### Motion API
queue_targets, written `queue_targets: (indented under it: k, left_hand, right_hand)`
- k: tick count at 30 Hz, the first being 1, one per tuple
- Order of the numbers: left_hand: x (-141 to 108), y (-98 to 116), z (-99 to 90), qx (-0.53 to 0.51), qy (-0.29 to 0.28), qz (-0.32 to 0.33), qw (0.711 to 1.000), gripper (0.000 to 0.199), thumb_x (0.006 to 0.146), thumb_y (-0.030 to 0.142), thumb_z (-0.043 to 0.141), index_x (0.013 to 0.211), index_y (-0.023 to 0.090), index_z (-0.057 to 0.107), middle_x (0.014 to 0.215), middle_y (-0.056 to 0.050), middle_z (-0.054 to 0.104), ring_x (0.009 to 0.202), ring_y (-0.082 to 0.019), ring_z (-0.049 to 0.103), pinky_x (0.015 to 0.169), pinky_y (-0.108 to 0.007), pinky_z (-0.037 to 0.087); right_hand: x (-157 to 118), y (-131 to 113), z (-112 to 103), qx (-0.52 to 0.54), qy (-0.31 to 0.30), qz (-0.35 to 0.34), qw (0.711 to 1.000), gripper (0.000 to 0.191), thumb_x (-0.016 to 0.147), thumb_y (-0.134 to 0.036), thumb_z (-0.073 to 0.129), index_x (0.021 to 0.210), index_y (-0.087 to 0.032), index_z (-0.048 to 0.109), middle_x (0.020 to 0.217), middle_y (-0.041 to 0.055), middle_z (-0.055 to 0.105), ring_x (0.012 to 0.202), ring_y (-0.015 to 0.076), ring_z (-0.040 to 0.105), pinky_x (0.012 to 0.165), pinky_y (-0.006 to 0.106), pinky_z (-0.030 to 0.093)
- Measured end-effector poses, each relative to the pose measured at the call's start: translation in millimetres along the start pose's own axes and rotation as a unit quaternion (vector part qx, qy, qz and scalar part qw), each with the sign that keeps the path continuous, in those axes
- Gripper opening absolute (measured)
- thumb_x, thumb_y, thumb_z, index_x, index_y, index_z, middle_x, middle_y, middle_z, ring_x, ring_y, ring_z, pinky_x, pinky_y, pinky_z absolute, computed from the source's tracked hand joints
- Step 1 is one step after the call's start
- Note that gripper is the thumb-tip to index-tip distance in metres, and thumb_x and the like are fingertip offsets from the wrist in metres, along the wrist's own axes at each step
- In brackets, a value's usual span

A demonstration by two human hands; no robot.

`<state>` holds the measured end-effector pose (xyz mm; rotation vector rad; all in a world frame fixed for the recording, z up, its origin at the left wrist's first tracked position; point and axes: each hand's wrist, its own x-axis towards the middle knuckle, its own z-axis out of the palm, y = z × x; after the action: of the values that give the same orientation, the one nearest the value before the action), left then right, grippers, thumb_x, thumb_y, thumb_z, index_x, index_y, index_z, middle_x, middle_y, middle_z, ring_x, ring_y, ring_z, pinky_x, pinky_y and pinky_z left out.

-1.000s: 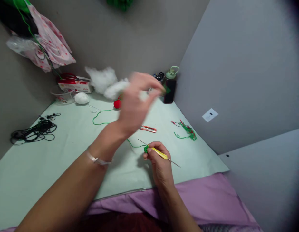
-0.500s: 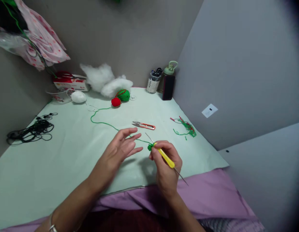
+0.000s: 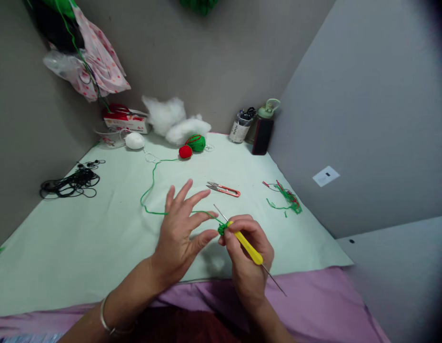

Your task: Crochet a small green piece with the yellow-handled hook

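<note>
My right hand (image 3: 250,250) is closed round the yellow handle of a crochet hook (image 3: 247,243), whose thin metal tip points up and to the left. At its fingertips sits a small piece of green crochet (image 3: 222,229), close against the hook. My left hand (image 3: 181,233) is open, fingers spread, its thumb near the crochet piece. Green yarn (image 3: 153,178) runs from the balls at the back, passes by my left fingers and reaches the crochet. Thread snips (image 3: 224,189) with orange handles lie beyond my hands.
At the back are a green yarn ball (image 3: 196,143), a red yarn ball (image 3: 185,152), a white yarn ball (image 3: 134,140) and white stuffing (image 3: 174,119). A phone (image 3: 263,136) leans on a bottle beside a pen cup (image 3: 239,129). Yarn scraps (image 3: 288,197) lie right, black cord (image 3: 73,183) left.
My left hand has turned and spread its fingers, and the green yarn now bends lower to the left. The right hand keeps the hook and crochet. The camera view has shifted.
</note>
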<state>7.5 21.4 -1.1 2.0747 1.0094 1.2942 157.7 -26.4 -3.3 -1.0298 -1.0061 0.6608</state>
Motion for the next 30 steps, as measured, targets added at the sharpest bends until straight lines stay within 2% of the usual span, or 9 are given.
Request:
queue_targets:
  k: [3, 5, 8, 14, 17, 21, 24, 27, 30]
  left_hand:
    - [-6, 7, 7.2, -0.146, -0.021, -0.148, 0.978, 0.045, 0.091, 0.046, 0.08, 0.132, 0.029, 0.073, 0.111, -0.007, 0.075, 0.117, -0.032, 0.065, 0.112, -0.053, 0.048]
    - [-4, 14, 12.0, -0.266, -0.024, -0.245, 0.932, 0.048, 0.089, 0.039, 0.082, 0.134, 0.028, 0.07, 0.09, -0.001, 0.068, 0.089, -0.022, 0.067, 0.089, -0.04, 0.058]
    - [1, 20, 16.5, -0.374, -0.01, -0.307, 0.875, 0.045, 0.085, 0.032, 0.084, 0.127, 0.024, 0.07, 0.084, 0.002, 0.065, 0.072, -0.016, 0.063, 0.07, -0.031, 0.057]
    - [2, 16, 17.1, -0.447, -0.009, -0.324, 0.834, 0.045, 0.082, 0.024, 0.086, 0.124, 0.02, 0.071, 0.085, 0.002, 0.067, 0.069, -0.013, 0.066, 0.069, -0.028, 0.059]
    - [0, 18, 17.9, -0.462, -0.009, -0.335, 0.821, 0.051, 0.082, 0.025, 0.088, 0.129, 0.019, 0.069, 0.088, 0.002, 0.068, 0.059, -0.009, 0.063, 0.058, -0.024, 0.056]
    - [-2, 23, 20.3, -0.472, 0.007, -0.351, 0.809, 0.056, 0.082, 0.031, 0.089, 0.133, 0.02, 0.067, 0.095, 0.0, 0.07, 0.045, -0.005, 0.054, 0.041, -0.02, 0.045]
    - [-1, 26, 20.6, -0.496, 0.007, -0.379, 0.781, 0.053, 0.082, 0.031, 0.089, 0.129, 0.017, 0.069, 0.081, 0.002, 0.069, 0.044, -0.004, 0.049, 0.043, -0.018, 0.044]
    - [1, 26, 20.1, -0.528, -0.008, -0.403, 0.748, 0.05, 0.084, 0.029, 0.088, 0.128, 0.014, 0.069, 0.057, 0.007, 0.059, 0.045, -0.006, 0.046, 0.045, -0.016, 0.043]
    - [1, 25, 19.7, -0.549, -0.004, -0.407, 0.73, 0.044, 0.084, 0.024, 0.087, 0.124, 0.014, 0.071, 0.062, 0.005, 0.063, 0.053, -0.007, 0.055, 0.052, -0.016, 0.05]
  right_hand:
    - [-1, 4, -4, -0.072, -0.008, -0.067, 0.995, 0.017, 0.091, -0.01, 0.072, 0.089, -0.027, 0.072, 0.087, 0.0007, 0.068, 0.082, 0.017, 0.067, 0.07, 0.029, 0.056]
    - [-3, 6, -8, -0.116, -0.024, -0.102, 0.988, 0.02, 0.091, -0.009, 0.071, 0.093, -0.028, 0.074, 0.09, 0.0014, 0.071, 0.088, 0.0191, 0.069, 0.076, 0.032, 0.056]
    - [-6, 10, -13, -0.153, -0.039, -0.136, 0.978, 0.027, 0.09, -0.006, 0.071, 0.1, -0.031, 0.075, 0.093, 0.002, 0.074, 0.089, 0.0201, 0.07, 0.077, 0.033, 0.055]
    - [-7, 14, -13, -0.153, -0.045, -0.152, 0.975, 0.03, 0.09, -0.005, 0.071, 0.103, -0.031, 0.075, 0.095, 0.0022, 0.074, 0.089, 0.0188, 0.07, 0.075, 0.031, 0.055]
    - [-3, 10, -8, -0.116, -0.018, -0.093, 0.989, 0.017, 0.091, -0.01, 0.073, 0.092, -0.028, 0.074, 0.089, 0.0013, 0.071, 0.084, 0.0174, 0.069, 0.073, 0.029, 0.054]
    - [4, 2, -4, -0.047, 0.005, 0.036, 0.998, 0.006, 0.087, -0.022, 0.079, 0.084, -0.024, 0.073, 0.08, -0.0001, 0.069, 0.071, 0.0153, 0.066, 0.065, 0.028, 0.054]
    - [8, 2, -4, -0.003, -0.006, 0.121, 0.993, 0.01, 0.081, -0.027, 0.083, 0.083, -0.023, 0.073, 0.073, -0.002, 0.07, 0.064, 0.0143, 0.065, 0.063, 0.027, 0.056]
    - [10, 6, -4, 0.046, -0.019, 0.17, 0.984, 0.013, 0.079, -0.028, 0.085, 0.082, -0.023, 0.073, 0.072, -0.0021, 0.071, 0.062, 0.0139, 0.065, 0.061, 0.026, 0.056]
    - [9, 9, -4, 0.058, -0.019, 0.175, 0.983, 0.012, 0.079, -0.028, 0.083, 0.081, -0.023, 0.072, 0.071, -0.0021, 0.07, 0.06, 0.0137, 0.064, 0.058, 0.026, 0.054]
